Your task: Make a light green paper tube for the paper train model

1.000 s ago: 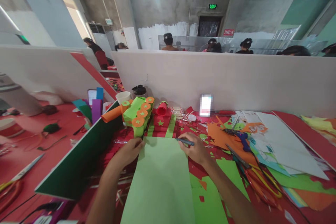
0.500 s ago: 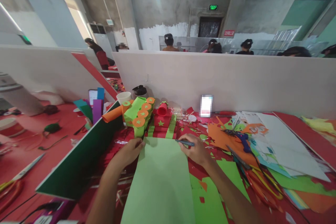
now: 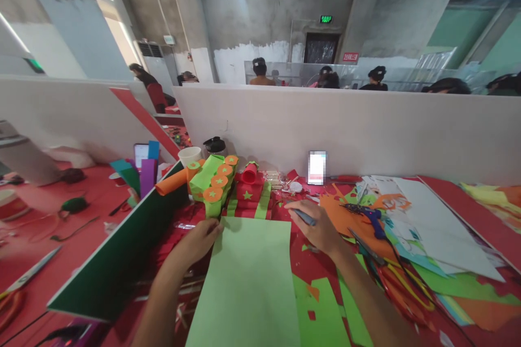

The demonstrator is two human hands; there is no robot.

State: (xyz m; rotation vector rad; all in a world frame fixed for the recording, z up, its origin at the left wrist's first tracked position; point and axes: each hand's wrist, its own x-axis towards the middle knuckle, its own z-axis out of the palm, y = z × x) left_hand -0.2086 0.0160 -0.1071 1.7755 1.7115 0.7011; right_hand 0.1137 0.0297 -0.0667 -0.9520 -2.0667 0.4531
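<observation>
Fingers of my left hand close on the far left corner of the pale green paper sheet, which lies flat on the red worktop before me. My right hand is curled around a slim blue pen, just right of the sheet, near the green-and-orange paper model.
</observation>
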